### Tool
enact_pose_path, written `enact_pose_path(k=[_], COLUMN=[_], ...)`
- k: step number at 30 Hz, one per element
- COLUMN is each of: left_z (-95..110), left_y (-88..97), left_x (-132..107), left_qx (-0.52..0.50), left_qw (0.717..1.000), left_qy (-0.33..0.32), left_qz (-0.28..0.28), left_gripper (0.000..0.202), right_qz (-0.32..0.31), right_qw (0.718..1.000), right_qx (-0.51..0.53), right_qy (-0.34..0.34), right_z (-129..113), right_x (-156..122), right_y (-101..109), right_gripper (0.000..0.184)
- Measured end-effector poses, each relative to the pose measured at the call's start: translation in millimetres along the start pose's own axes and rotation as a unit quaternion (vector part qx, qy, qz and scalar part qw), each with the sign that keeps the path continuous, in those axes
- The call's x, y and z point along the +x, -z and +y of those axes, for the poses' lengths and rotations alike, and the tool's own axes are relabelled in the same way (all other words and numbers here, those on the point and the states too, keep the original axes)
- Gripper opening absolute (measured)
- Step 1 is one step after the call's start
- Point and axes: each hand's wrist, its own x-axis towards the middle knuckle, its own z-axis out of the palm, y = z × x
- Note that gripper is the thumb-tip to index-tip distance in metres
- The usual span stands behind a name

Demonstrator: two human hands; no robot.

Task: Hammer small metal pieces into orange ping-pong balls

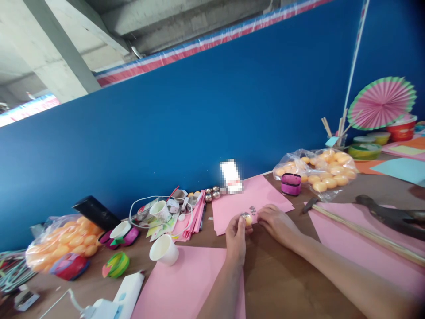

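Note:
My left hand (236, 237) pinches a small orange ball (247, 218) with something shiny stuck on it, held just above the brown table (275, 274). My right hand (278, 223) rests knuckles-up beside it, fingers curled toward the ball and toward a few small silver bits (253, 209) lying on a pink paper sheet (247, 201). What the right fingertips hold, if anything, is hidden.
Clear bags of orange balls sit at right (318, 173) and far left (59, 243). A white paper cup (164, 250), tape rolls, a white glue gun (116, 301), a hammer (381, 212), a long stick (368, 235), more pink sheets and a pink paper fan (381, 102) surround the spot. A blue wall stands behind.

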Motion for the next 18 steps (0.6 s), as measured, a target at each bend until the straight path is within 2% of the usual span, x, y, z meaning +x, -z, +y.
enact_pose_path(k=[18], left_z=[-1.4], left_y=[1.0], left_x=[0.1], left_qx=[0.014], left_qw=[1.000], left_qy=[-0.001], left_qz=[-0.008], left_gripper=[0.038], right_qz=[0.006], right_qw=[0.999], right_qx=[0.004], right_qy=[-0.035], right_z=[-3.5], right_x=[-1.9], right_y=[2.1], right_gripper=[0.014])
